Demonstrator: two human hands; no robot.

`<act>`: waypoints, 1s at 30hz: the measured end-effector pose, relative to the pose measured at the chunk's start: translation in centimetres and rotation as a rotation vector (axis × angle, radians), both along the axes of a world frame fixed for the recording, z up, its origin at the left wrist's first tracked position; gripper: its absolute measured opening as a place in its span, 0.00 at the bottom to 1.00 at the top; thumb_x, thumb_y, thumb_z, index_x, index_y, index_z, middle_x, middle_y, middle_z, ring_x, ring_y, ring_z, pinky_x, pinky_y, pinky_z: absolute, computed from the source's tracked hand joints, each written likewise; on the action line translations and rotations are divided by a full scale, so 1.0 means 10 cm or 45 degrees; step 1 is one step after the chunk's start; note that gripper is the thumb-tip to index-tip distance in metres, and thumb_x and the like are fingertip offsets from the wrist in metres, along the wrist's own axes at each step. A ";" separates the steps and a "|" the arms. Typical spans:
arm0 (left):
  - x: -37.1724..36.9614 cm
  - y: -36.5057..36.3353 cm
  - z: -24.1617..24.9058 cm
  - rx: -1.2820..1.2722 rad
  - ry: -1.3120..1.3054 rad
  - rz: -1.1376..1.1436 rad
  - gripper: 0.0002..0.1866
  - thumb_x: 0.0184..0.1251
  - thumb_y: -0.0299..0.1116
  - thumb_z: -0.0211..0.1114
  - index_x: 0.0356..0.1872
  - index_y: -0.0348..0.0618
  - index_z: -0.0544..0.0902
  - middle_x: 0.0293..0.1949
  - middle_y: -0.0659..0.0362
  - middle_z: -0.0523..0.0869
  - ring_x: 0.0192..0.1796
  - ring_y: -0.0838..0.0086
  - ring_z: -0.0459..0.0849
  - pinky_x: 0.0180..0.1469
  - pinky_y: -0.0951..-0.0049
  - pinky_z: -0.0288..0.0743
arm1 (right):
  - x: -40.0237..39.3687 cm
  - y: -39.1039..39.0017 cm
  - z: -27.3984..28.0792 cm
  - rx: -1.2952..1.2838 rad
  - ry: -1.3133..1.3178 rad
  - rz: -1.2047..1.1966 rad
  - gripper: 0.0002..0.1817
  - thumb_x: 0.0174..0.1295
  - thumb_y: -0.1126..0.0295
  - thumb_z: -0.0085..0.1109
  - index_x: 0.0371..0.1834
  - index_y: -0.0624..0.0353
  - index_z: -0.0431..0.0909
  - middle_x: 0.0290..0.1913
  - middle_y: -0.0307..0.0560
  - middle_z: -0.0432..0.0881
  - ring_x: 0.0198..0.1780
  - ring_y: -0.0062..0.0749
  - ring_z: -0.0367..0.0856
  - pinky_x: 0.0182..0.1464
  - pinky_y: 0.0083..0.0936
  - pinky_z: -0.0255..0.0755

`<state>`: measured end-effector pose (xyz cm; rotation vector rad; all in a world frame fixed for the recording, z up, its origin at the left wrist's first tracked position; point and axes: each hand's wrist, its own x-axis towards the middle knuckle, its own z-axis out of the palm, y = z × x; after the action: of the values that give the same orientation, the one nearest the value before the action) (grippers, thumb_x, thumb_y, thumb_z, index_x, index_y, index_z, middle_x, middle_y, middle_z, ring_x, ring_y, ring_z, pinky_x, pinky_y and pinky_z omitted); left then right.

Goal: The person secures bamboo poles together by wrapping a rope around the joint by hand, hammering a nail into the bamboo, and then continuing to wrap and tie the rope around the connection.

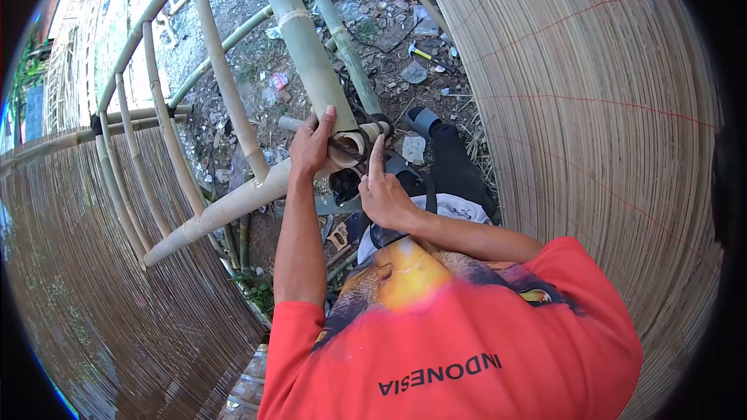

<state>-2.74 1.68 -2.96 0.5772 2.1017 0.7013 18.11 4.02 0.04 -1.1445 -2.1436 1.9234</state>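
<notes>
My left hand (311,146) is closed around the lower end of a thick green bamboo pole (315,70), its thumb lying along the pole's side. Close by, my right hand (385,198) has its index finger stretched up against a dark strap binding (381,122) at the joint. Its other fingers are curled in, and what they hold, if anything, is hidden. Below the pole's open end shows a second hollow bamboo end (342,185). A thick pale bamboo beam (226,208) runs from the joint toward the lower left.
Thin bamboo bars (222,70) form a curved frame at left. Slatted bamboo sheets (591,78) stand at right and lower left. A hammer (424,53) with a yellow part and a handsaw (339,238) lie on the stony ground. My sandalled foot (424,120) is near the joint.
</notes>
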 end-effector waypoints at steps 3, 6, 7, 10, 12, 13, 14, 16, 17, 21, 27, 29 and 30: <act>0.15 -0.01 0.09 -0.001 0.245 0.013 0.36 0.77 0.64 0.58 0.66 0.42 0.81 0.51 0.47 0.90 0.56 0.54 0.87 0.65 0.61 0.72 | -0.07 -0.09 -0.03 -0.052 0.038 -0.073 0.52 0.71 0.72 0.47 0.77 0.77 0.12 0.32 0.81 0.82 0.37 0.72 0.85 0.47 0.59 0.78; 0.50 -0.26 0.06 0.611 0.974 0.427 0.21 0.81 0.42 0.64 0.62 0.36 0.81 0.48 0.51 0.85 0.47 0.61 0.83 0.56 0.63 0.76 | -0.10 -0.21 -0.22 -0.207 0.114 -0.176 0.50 0.73 0.73 0.45 0.78 0.75 0.11 0.35 0.76 0.84 0.37 0.64 0.87 0.47 0.53 0.80; 0.71 -0.41 0.17 0.595 0.919 0.579 0.17 0.81 0.36 0.64 0.60 0.34 0.80 0.48 0.53 0.83 0.45 0.65 0.81 0.54 0.64 0.77 | -0.09 -0.21 -0.22 -0.215 0.112 -0.195 0.50 0.73 0.73 0.45 0.78 0.75 0.11 0.35 0.76 0.84 0.37 0.64 0.87 0.47 0.53 0.80; 1.24 -0.91 0.12 0.653 -0.212 0.963 0.21 0.85 0.44 0.58 0.62 0.34 0.77 0.54 0.55 0.82 0.51 0.70 0.80 0.56 0.66 0.77 | -0.09 -0.22 -0.19 -0.375 0.219 -0.210 0.49 0.76 0.74 0.43 0.80 0.67 0.10 0.36 0.66 0.86 0.36 0.52 0.88 0.45 0.45 0.81; 1.54 -0.90 0.19 0.786 -0.922 1.036 0.28 0.86 0.52 0.53 0.68 0.35 0.72 0.58 0.56 0.81 0.60 0.71 0.80 0.65 0.67 0.75 | -0.06 -0.25 -0.22 -0.358 0.309 -0.229 0.49 0.77 0.75 0.42 0.82 0.58 0.09 0.35 0.58 0.86 0.35 0.45 0.88 0.44 0.40 0.82; 1.61 -0.92 0.12 0.816 -0.976 0.996 0.30 0.86 0.52 0.52 0.71 0.36 0.70 0.61 0.55 0.80 0.64 0.70 0.79 0.67 0.67 0.73 | -0.05 -0.25 -0.27 -0.288 0.297 -0.226 0.51 0.77 0.75 0.43 0.81 0.55 0.08 0.36 0.57 0.86 0.35 0.44 0.88 0.44 0.40 0.82; 1.65 -0.96 0.06 0.847 -1.031 0.958 0.31 0.86 0.53 0.52 0.73 0.36 0.69 0.64 0.55 0.79 0.67 0.69 0.78 0.69 0.67 0.72 | -0.05 -0.25 -0.32 -0.218 0.284 -0.223 0.52 0.77 0.75 0.44 0.81 0.52 0.06 0.36 0.57 0.86 0.35 0.43 0.88 0.45 0.39 0.83; 1.66 -1.01 0.03 0.790 -0.996 0.940 0.31 0.86 0.52 0.52 0.74 0.36 0.68 0.65 0.54 0.79 0.67 0.70 0.78 0.69 0.67 0.72 | -0.01 -0.20 -0.31 -0.770 0.490 -0.282 0.55 0.78 0.76 0.46 0.78 0.49 0.01 0.40 0.56 0.86 0.37 0.39 0.89 0.47 0.35 0.84; 1.66 -1.03 0.03 0.753 -0.965 0.914 0.31 0.87 0.52 0.51 0.75 0.36 0.67 0.66 0.54 0.78 0.67 0.70 0.77 0.69 0.67 0.72 | 0.00 -0.17 -0.32 -0.940 0.522 -0.298 0.58 0.79 0.76 0.48 0.75 0.47 -0.03 0.44 0.56 0.87 0.41 0.37 0.90 0.50 0.35 0.85; 1.74 -1.31 -0.07 0.471 -0.445 0.722 0.25 0.87 0.46 0.54 0.69 0.33 0.74 0.62 0.56 0.82 0.61 0.75 0.80 0.65 0.70 0.74 | 0.03 -0.19 -0.43 -1.179 0.507 -0.349 0.56 0.82 0.73 0.46 0.74 0.43 -0.04 0.52 0.62 0.86 0.49 0.42 0.90 0.53 0.36 0.85; 1.48 -1.45 0.16 0.165 0.044 0.409 0.12 0.83 0.33 0.61 0.51 0.34 0.86 0.44 0.63 0.88 0.47 0.82 0.82 0.54 0.78 0.76 | 0.05 -0.18 -0.53 -0.660 0.035 -0.106 0.51 0.77 0.67 0.61 0.87 0.57 0.28 0.46 0.53 0.91 0.50 0.34 0.91 0.53 0.28 0.83; 1.38 -1.49 0.11 0.230 0.048 0.423 0.13 0.83 0.35 0.62 0.46 0.34 0.87 0.41 0.63 0.88 0.44 0.81 0.82 0.52 0.77 0.77 | 0.19 0.00 -0.41 -0.527 0.077 -0.119 0.47 0.73 0.64 0.65 0.84 0.62 0.42 0.44 0.57 0.90 0.46 0.43 0.91 0.51 0.36 0.81; 1.31 -1.48 0.09 0.226 0.053 0.407 0.13 0.83 0.35 0.62 0.46 0.34 0.87 0.41 0.63 0.88 0.44 0.81 0.82 0.52 0.77 0.77 | 0.23 0.07 -0.40 -0.388 0.109 -0.130 0.44 0.70 0.60 0.69 0.82 0.66 0.55 0.41 0.62 0.89 0.42 0.52 0.91 0.49 0.43 0.79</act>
<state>10.40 -13.12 -2.11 0.3545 2.2087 1.0725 20.43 4.74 -3.98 -1.1622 -1.7563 2.2606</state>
